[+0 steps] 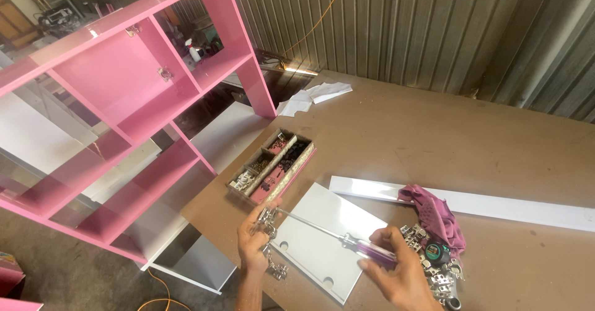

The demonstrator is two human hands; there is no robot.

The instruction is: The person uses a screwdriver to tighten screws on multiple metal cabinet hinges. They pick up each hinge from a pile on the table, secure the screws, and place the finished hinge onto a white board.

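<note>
Hands: our left hand (253,244) pinches a metal hinge (268,215) so it sits steady; our right hand (403,277) grips the purple screwdriver (338,239), tip at the hinge.
Under them: white panel (322,239) flat on the brown table (434,137).
Nearby: screw box (273,165), more hinges (427,267), pink cloth (434,215), pink shelf (124,100).

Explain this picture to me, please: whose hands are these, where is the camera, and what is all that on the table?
The camera sits on a person's head and looks down at their own two bare hands. The right hand holds a long screwdriver by its purple handle. The left hand holds a metal hinge at the screwdriver's tip, over a white panel on the brown table. Nearby lie a divided box of screws, a pile of hinges, a purple cloth and a long white board. A pink shelf unit stands to the left.
</note>
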